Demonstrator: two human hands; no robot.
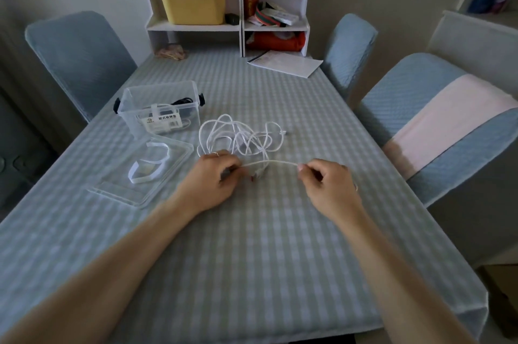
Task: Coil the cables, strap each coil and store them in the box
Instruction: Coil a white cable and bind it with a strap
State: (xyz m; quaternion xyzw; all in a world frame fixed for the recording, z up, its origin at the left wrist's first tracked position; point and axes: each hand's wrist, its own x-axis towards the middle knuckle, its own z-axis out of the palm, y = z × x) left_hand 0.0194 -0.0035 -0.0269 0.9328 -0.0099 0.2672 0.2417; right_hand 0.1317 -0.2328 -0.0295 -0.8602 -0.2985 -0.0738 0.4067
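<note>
A loose tangle of white cable (241,136) lies on the checked tablecloth at mid-table. My left hand (215,178) and my right hand (328,184) each pinch a short stretch of that cable, held taut between them just above the cloth. A clear plastic box (159,111) stands to the left of the tangle with a dark coiled cable and a white one inside. Its clear lid (145,175) lies flat in front of it, and a white strap (148,167) rests on the lid.
A white shelf unit (227,4) with a yellow basket stands at the table's far edge. White papers (286,63) lie at the back right. Blue-covered chairs stand at the left (81,58) and right (437,119).
</note>
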